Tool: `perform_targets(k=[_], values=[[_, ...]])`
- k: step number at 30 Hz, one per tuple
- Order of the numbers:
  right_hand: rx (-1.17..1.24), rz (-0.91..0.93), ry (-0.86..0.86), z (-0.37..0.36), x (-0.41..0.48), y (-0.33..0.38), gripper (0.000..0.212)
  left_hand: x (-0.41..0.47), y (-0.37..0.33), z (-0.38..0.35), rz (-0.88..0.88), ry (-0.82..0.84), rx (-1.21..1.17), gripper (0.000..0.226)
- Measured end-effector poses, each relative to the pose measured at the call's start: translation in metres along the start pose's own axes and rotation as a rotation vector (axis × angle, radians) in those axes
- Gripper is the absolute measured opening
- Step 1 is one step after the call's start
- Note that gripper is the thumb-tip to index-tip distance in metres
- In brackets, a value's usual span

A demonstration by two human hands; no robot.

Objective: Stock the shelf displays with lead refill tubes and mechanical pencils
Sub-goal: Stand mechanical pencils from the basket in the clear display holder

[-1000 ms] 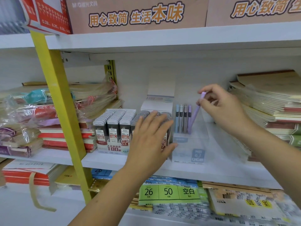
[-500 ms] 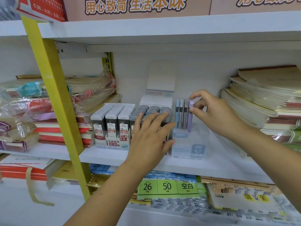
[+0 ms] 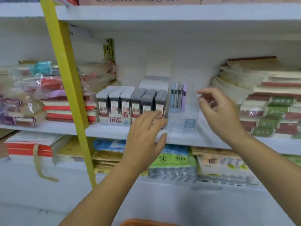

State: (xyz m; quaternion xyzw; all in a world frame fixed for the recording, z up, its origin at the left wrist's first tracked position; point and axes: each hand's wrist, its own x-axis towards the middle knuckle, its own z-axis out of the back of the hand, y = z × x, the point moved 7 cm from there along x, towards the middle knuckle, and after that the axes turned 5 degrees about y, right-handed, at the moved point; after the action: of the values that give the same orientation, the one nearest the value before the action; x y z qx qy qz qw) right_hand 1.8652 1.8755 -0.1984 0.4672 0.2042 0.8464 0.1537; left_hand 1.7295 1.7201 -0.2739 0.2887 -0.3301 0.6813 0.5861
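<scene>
A clear display box (image 3: 182,124) stands on the middle shelf and holds several upright mechanical pencils (image 3: 178,97), blue, grey and purple. To its left are two display boxes packed with rows of lead refill tubes (image 3: 132,103). My left hand (image 3: 145,137) is spread with straight fingers in front of the refill tubes, its fingertips at the clear box's left edge. My right hand (image 3: 219,111) hovers to the right of the clear box with loosely curled fingers and holds nothing.
A yellow upright post (image 3: 68,88) crosses the shelf at the left. Wrapped notebook stacks (image 3: 267,101) fill the right side and more wrapped stacks (image 3: 29,95) the left. The lower shelf holds labelled paper packs (image 3: 172,159). An orange object (image 3: 146,223) shows at the bottom edge.
My right hand has let go of the purple pencil, which now stands in the clear box, and has drawn back to the right. My left hand slid down and slightly back.
</scene>
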Motion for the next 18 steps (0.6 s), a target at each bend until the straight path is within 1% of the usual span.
perform_targets(k=[2,4,7,9,11,13,16,18], values=[[0.113,0.012,0.004,-0.013,-0.047,0.006,0.020,-0.053,-0.002,-0.012,0.007,0.007,-0.072,0.030],[0.201,-0.047,0.069,-0.043,-0.098,-0.006,0.021,-0.112,0.002,-0.038,0.090,0.134,-0.131,0.029],[0.188,-0.244,0.256,-0.107,-0.180,-0.050,0.029,-0.206,0.019,-0.088,0.333,0.452,-0.215,0.034],[0.121,-0.411,0.416,-0.153,-0.241,-0.088,0.023,-0.266,0.032,-0.117,0.485,0.651,-0.257,0.040],[0.071,-0.570,0.545,-0.191,-0.302,-0.124,0.018,-0.320,0.046,-0.139,0.627,0.796,-0.295,0.044],[0.017,-0.704,0.686,-0.224,-0.358,-0.154,0.016,-0.368,0.058,-0.156,0.759,0.894,-0.321,0.044],[-0.039,-0.834,0.911,-0.258,-0.427,-0.185,0.036,-0.428,0.071,-0.180,0.943,1.010,-0.359,0.043],[-0.069,-0.888,1.062,-0.274,-0.462,-0.198,0.046,-0.457,0.076,-0.195,1.050,1.067,-0.371,0.050]])
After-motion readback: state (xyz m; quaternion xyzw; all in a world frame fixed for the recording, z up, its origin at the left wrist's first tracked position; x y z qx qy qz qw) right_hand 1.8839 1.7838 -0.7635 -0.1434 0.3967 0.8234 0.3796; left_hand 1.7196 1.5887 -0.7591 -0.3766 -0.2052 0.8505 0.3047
